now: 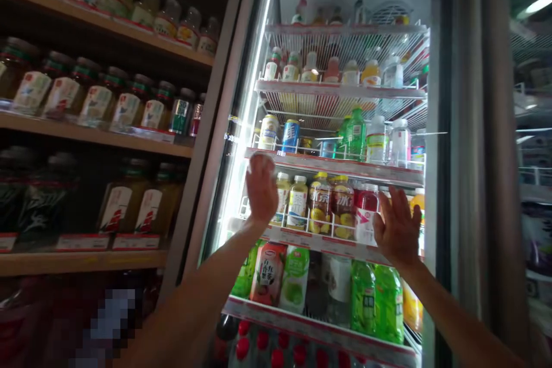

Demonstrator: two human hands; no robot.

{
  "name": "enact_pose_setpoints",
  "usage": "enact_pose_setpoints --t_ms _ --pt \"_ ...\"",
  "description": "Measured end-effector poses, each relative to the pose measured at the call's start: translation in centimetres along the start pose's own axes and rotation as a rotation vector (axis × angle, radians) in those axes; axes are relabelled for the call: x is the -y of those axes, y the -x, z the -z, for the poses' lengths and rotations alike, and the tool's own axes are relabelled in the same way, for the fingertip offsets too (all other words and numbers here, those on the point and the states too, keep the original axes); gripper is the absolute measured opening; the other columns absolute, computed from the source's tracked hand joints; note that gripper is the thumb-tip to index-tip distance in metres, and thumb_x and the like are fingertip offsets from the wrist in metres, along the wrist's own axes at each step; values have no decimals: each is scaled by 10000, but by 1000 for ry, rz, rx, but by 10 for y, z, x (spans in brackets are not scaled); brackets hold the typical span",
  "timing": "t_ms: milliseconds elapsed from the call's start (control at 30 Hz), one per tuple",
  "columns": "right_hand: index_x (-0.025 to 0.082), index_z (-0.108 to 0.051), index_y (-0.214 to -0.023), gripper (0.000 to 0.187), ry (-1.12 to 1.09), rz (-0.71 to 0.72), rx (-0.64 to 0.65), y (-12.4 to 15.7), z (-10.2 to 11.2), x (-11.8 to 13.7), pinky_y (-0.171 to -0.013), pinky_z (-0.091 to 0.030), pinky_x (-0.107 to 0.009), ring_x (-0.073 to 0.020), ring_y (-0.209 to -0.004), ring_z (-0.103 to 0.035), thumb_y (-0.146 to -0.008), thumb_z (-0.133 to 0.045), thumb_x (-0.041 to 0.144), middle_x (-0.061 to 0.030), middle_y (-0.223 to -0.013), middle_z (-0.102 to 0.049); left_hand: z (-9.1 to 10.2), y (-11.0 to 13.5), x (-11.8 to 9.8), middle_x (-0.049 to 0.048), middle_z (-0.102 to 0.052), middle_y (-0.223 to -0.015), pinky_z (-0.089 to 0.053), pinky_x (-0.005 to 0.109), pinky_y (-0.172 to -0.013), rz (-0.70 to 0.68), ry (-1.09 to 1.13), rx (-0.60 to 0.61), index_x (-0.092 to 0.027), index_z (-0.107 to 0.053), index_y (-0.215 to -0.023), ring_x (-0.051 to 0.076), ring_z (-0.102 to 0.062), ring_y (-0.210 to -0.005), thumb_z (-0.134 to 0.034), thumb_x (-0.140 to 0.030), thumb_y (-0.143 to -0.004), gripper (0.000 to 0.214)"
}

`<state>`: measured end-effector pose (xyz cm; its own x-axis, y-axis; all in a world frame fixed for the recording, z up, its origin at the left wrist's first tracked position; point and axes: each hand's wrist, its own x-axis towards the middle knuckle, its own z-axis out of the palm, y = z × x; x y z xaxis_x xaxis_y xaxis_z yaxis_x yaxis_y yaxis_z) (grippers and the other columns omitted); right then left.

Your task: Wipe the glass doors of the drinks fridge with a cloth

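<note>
My left hand (262, 190) is raised in front of the lit drinks fridge, near its left side. Its fingers point up, look slightly blurred and hold nothing visible. Behind it stand pale tea bottles (297, 202) on a wire shelf. My right hand (397, 230) is up on the right with fingers spread, holding nothing. Nearest to it is a bottle of dark red drink (366, 213), partly covered by the fingers. Between my hands stand brown iced tea bottles (319, 204) with yellow caps. Whether either hand touches the fridge front, I cannot tell.
Green bottles (363, 299) and a red drink carton (268, 273) stand on the shelf below. Red-capped bottles (242, 348) fill the bottom. A green bottle (356, 132) stands higher up. To the left, wooden shelves (86, 131) carry more bottles. A dark frame (495, 126) borders the right.
</note>
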<state>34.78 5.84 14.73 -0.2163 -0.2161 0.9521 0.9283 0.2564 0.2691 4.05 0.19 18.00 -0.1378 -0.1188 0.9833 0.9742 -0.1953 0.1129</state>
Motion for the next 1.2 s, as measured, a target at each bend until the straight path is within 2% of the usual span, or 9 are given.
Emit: enact_pose_setpoints --t_ms 200,467,533,700,767,933,1000,1067,1200 --pt "186 -325 -1402 532 -2 12 22 0 2 -3 -1086 -199 -491 -258 -1371 -265 -882 -379 283 -128 -1453 -348 -29 41 -106 32 -395 -1429 -206 423 -1123 -811 148 195 -223 -467 -1289 194 -223 -1383 -380 -183 -869 431" --pt "186 -363 -1380 512 24 -22 32 0 3 0 -1076 -211 -482 -267 -1354 -300 -881 -374 297 -126 -1440 -370 -10 7 -12 139 -356 -1440 -177 501 -1105 53 -43 -75 -150 -419 -1328 234 -265 -1368 -318 -195 -900 442" --pt "187 -378 -1372 501 24 -31 16 0 3 1 -1077 -202 -483 -267 -1349 -309 -884 -370 299 -129 -1431 -383 -13 25 -27 125 -365 -1437 -189 473 -1108 -20 -38 -72 -155 -432 -1322 232 -235 -1379 -332 -185 -893 441" --pt "188 -407 -1353 484 19 -7 -13 1 3 -2 -1067 -217 -471 -266 -1330 -344 -886 -359 304 -130 -1415 -407 -20 77 -82 28 -404 -1424 -101 426 -1147 -735 61 112 -247 -459 -1299 182 -220 -1384 -409 -214 -876 427" --pt "190 -412 -1349 483 21 -10 -1 2 5 -3 -1061 -228 -473 -268 -1329 -347 -881 -365 302 -128 -1410 -414 -12 78 -65 16 -416 -1417 -72 433 -1149 -687 49 142 -262 -470 -1285 170 -231 -1380 -403 -205 -879 415" --pt "198 -422 -1341 477 29 -50 1 5 6 1 -1064 -222 -488 -272 -1328 -348 -875 -379 293 -117 -1404 -426 15 51 36 115 -375 -1434 -116 473 -1125 27 -106 -34 -207 -461 -1295 205 -305 -1351 -353 -217 -904 406" --pt "196 -419 -1344 481 29 -66 3 5 6 3 -1064 -221 -492 -276 -1329 -345 -873 -387 290 -117 -1410 -417 19 54 47 152 -348 -1442 -170 482 -1108 186 -126 -95 -171 -477 -1283 238 -294 -1356 -359 -237 -905 402" --pt "197 -412 -1350 486 19 -70 2 6 5 3 -1062 -221 -493 -281 -1330 -342 -873 -391 287 -118 -1415 -411 17 70 31 142 -357 -1440 -195 455 -1106 105 -99 -60 -169 -485 -1280 229 -270 -1366 -355 -213 -902 402" --pt "202 -395 -1364 494 -8 -47 -16 8 5 -1 -1063 -215 -491 -277 -1324 -352 -876 -385 279 -118 -1412 -415 10 110 -22 46 -449 -1392 -102 409 -1143 -488 14 133 -257 -468 -1296 168 -250 -1374 -396 -193 -888 419"
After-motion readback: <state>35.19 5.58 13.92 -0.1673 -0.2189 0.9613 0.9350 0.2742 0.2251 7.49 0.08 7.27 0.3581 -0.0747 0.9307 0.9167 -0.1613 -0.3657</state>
